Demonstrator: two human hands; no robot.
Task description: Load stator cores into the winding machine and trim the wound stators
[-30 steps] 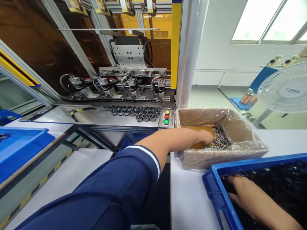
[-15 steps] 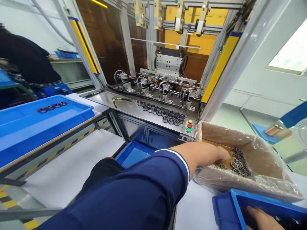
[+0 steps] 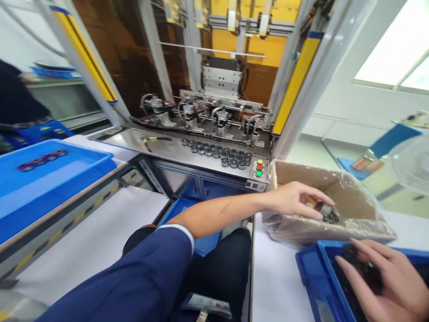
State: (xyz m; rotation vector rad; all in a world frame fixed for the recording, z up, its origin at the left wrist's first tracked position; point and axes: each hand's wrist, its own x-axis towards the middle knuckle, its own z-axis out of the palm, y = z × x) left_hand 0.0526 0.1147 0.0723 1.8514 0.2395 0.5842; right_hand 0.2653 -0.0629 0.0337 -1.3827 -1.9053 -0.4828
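Observation:
My left hand (image 3: 296,200) reaches across my body over the plastic-lined cardboard box (image 3: 355,197) and pinches a small round metal part (image 3: 324,209) between thumb and fingers, just above several similar ring parts (image 3: 332,218) lying in the box. My right hand (image 3: 377,277) is inside the blue bin (image 3: 310,268) at the lower right, its fingers curled over a clump of dark parts (image 3: 363,271).
A steel machine shelf (image 3: 174,150) carries rows of ring parts (image 3: 217,153), pliers (image 3: 154,140) and coloured buttons (image 3: 258,167). A blue tray (image 3: 50,174) with a few parts lies at left. A fan (image 3: 414,163) stands at far right. Another person's dark sleeve (image 3: 16,100) shows at far left.
My left hand has risen out of the box with a small part pinched in it. My right hand has lifted higher in the blue bin, curled over dark parts. The view has swung left.

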